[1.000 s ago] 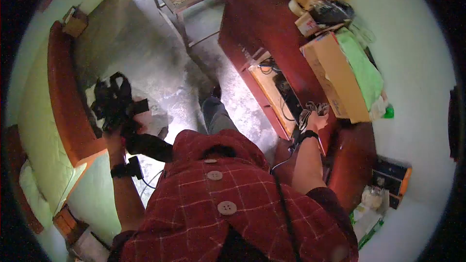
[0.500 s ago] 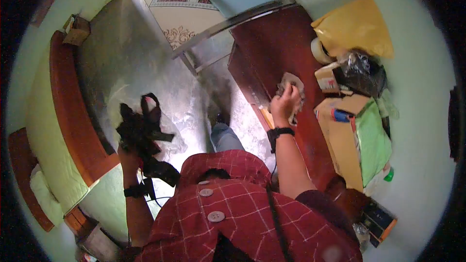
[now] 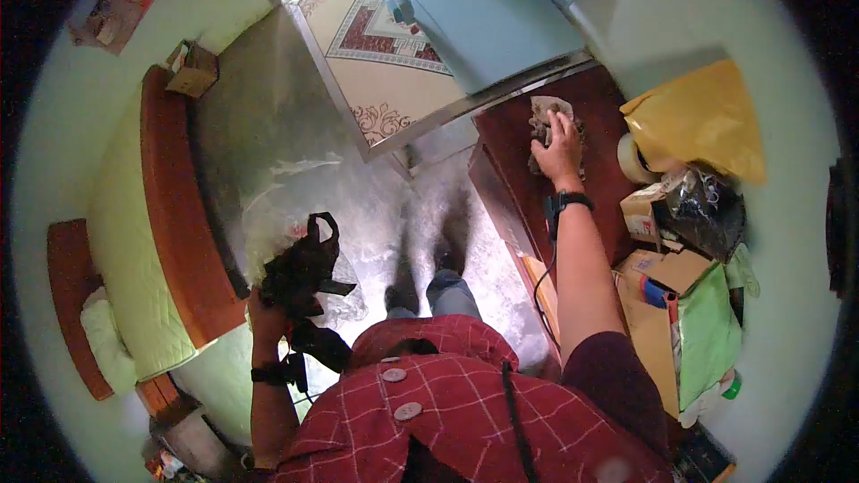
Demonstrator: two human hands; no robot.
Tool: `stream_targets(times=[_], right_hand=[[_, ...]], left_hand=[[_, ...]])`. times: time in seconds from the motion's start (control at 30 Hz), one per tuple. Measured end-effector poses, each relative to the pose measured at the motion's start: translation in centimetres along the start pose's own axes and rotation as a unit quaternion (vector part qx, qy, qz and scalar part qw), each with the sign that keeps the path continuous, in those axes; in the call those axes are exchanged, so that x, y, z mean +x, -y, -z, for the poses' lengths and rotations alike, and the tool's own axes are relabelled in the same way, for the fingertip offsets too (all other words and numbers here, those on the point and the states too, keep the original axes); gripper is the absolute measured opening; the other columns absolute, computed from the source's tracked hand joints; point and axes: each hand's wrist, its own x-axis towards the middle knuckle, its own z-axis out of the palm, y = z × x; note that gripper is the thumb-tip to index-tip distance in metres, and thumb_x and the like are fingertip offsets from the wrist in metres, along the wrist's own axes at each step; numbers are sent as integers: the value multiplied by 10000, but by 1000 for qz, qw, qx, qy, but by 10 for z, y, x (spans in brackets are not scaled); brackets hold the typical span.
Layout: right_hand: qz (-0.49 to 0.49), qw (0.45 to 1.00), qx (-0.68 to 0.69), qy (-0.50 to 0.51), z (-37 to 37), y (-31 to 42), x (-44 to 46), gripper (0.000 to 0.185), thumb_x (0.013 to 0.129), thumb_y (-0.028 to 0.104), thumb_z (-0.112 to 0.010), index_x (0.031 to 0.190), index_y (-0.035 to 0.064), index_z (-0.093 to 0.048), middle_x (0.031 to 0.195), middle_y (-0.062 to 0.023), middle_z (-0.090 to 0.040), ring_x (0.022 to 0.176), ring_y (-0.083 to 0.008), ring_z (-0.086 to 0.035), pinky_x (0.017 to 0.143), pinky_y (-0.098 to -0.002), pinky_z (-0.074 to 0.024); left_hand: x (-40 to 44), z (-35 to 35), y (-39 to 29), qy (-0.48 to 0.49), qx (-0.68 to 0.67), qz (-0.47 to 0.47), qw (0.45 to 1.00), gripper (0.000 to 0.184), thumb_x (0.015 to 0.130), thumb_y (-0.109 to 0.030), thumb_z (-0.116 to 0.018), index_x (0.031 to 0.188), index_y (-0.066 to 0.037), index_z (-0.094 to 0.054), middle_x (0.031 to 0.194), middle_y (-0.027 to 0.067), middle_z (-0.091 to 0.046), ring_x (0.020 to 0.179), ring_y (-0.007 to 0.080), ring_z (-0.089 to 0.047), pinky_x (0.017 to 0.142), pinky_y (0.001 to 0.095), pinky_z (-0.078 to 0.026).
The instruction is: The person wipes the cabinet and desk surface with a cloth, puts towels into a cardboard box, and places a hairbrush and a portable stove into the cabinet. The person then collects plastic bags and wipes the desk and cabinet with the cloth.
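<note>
My right hand (image 3: 558, 150) presses a crumpled grey-brown cloth (image 3: 540, 113) onto the dark red cabinet top (image 3: 514, 130), near its far end. The fingers are bent over the cloth, and part of it shows beyond them. At the left, my left hand (image 3: 266, 315) is closed round a bundle of black straps (image 3: 302, 266), held above the floor beside a clear plastic bag (image 3: 268, 219). One strap loop stands up from the bundle. Its lower part hangs near my red checked shirt.
Along the cabinet's right side are a yellow bag (image 3: 702, 121), a tape roll (image 3: 633, 159), a black plastic bag (image 3: 707, 210) and a cardboard box (image 3: 649, 340) with green cloth. A patterned table (image 3: 358, 80) stands ahead. A bed (image 3: 174, 215) is at the left.
My right hand and the cloth have moved forward along the cabinet top, away from its open compartment. The view has shifted forward, showing more of the table. My left hand still holds the black bundle.
</note>
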Motion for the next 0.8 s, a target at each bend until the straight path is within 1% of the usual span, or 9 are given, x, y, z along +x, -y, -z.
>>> stream_targets(times=[0.1,0.2,0.3,0.37,0.5,0.57,0.63,0.67,0.8], right_hand=[[5,998,2,-63,25,26,-39,503,716,98,-608,1207,44,-519,1216,-164,-497,1115,-343,-463,967,-446,-369],[-129,984,67,-102,34,48,-113,296,771,20,-533,1048,58,-631,965,-112,-638,988,-294,-566,855,-395,-446],[-269,946,177,-48,20,69,-232,195,832,69,-546,998,34,-642,837,-142,-654,737,-259,-627,684,-346,-499],[-371,904,191,90,27,85,-314,246,799,65,-565,1030,12,-629,883,-150,-663,807,-240,-646,714,-333,-506],[-530,834,124,85,8,74,-393,502,742,139,-613,1216,13,-504,913,-168,-653,880,-259,-640,771,-347,-502],[-531,836,134,40,-23,50,-381,752,716,220,-626,1346,-25,-297,1138,-264,-555,1067,-344,-546,911,-388,-436],[-518,851,86,21,-49,32,-372,963,704,303,-640,1408,-75,-102,1323,-336,-391,1249,-436,-374,1074,-410,-286],[-525,844,109,-19,-59,26,-359,931,689,271,-667,1384,-68,-150,1301,-318,-402,1224,-423,-394,1063,-406,-302],[-543,773,201,-259,-94,20,-307,821,651,162,-735,1309,-39,-288,1218,-247,-450,1134,-368,-469,1008,-391,-366]], left_hand=[[5,-5,-16,-4,-34,-37,999,298,727,-47,-664,1004,7,-567,976,109,-652,857,174,-607,759,326,-486],[27,-11,-27,28,-26,-104,994,309,724,-51,-659,1016,7,-574,966,107,-654,853,174,-605,761,327,-483],[54,-11,-27,102,17,-164,981,310,719,-42,-650,1018,7,-583,959,102,-655,854,173,-600,765,333,-480],[65,-10,-20,136,60,-228,962,305,718,-34,-644,1015,7,-586,955,96,-653,856,170,-595,768,335,-479],[147,-33,-18,180,47,-246,951,351,697,-28,-647,1042,9,-591,939,123,-654,844,198,-597,762,346,-473],[224,-89,-20,175,-119,-343,915,340,697,-52,-647,1028,7,-601,937,135,-655,840,219,-598,761,359,-469],[236,-109,-65,183,-7,-364,913,322,706,-65,-643,1018,9,-606,930,140,-656,833,231,-600,763,368,-469],[243,-115,-81,172,113,-374,904,306,716,-79,-639,1007,12,-610,923,146,-657,827,242,-602,766,376,-469],[296,-148,-67,210,96,-391,891,306,722,-111,-646,997,17,-615,908,172,-657,828,283,-616,775,398,-470]])
